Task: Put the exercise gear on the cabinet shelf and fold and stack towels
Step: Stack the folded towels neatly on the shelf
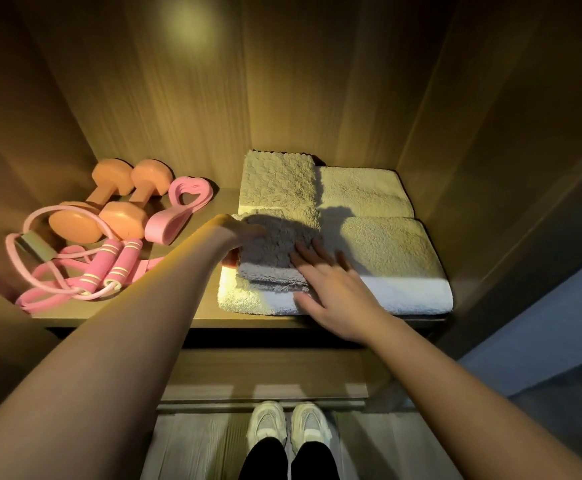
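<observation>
Step in hand: a folded grey towel (275, 244) is being set on the stack, judged from both hands being on it.
Left hand (239, 237): the grey towel's left edge is gripped, fingers curled over the top and the thumb tucked beneath, probably so that the folds are kept from springing open.
Right hand (334, 292): it is laid flat at the towel's right edge, its fingers (317, 251) straight and spread apart, pressing rather than clamping. This is judged to flatten and square the fold.
Where the grey towel lies: on the left end of the front white towel (393, 258), at the front right of the cabinet shelf (178, 313).
Other towels: a rear white towel (362, 192) is folded just behind the front one. A beige towel (279, 181) is stacked on its left end, touching the grey towel's far edge.
Exercise gear: all of it is grouped on the shelf's left half, apart from the linen. Two orange dumbbells (75, 223) are laid side by side. A pink-handled jump rope (109, 268) is coiled in front of them with pink tubing (30, 216).
Heart-shaped pink piece (185, 199): it is set between the dumbbells and the towels. It may be a thigh trainer, though the dim light leaves this unsure.
Progress: the gear is judged to be put away already, with the towel stacking near its end.
Brands and writing: none can be read on any item.
Below the shelf: pale shoes (289, 427) are seen on the floor.
</observation>
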{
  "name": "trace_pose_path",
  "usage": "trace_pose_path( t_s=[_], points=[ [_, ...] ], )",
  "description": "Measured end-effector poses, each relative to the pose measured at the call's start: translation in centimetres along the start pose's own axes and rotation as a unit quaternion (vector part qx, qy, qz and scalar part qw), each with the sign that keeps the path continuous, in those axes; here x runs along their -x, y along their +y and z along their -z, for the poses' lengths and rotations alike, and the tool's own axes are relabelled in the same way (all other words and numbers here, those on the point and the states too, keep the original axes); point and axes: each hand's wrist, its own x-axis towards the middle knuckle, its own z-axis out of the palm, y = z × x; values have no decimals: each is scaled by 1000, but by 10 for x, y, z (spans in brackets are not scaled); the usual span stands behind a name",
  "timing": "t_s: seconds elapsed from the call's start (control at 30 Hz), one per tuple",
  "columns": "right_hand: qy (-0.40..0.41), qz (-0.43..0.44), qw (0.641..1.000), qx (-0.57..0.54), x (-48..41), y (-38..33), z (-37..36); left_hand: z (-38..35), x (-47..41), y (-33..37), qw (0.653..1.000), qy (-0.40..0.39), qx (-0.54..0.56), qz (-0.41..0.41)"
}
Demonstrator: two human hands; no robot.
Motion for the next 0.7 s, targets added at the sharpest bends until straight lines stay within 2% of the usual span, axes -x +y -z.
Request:
trace_pose_path(
  t_s=[0.03,0.13,0.2,0.27,0.37,0.47,0.57,0.63,0.7],
  points=[
    [-3,-4,1000,1,1,0,0,0,3,2,1000,-17,-6,17],
    [-3,-3,1000,10,3,-1,-3,-5,6,9,999,-2,-22,29],
    [7,2,1000,24,5,0,-7,-12,7,11,1000,1,-29,0],
    [14,5,1000,28,6,0,-8,-20,3,10,995,66,-48,-53],
    [13,7,1000,8,8,-1,-6,-29,6,-1,975,198,5,-106],
    [48,-6,996,-69,19,-6,5,-35,29,-11,934,286,-5,-215],
    [112,-23,975,-190,40,-11,26,-26,68,-18,868,351,-54,-347],
    [149,-23,953,-263,58,-19,45,-16,98,-29,825,336,-96,-444],
    [172,-20,937,-304,80,-32,62,-7,132,-44,796,299,-127,-511]
  ],
)
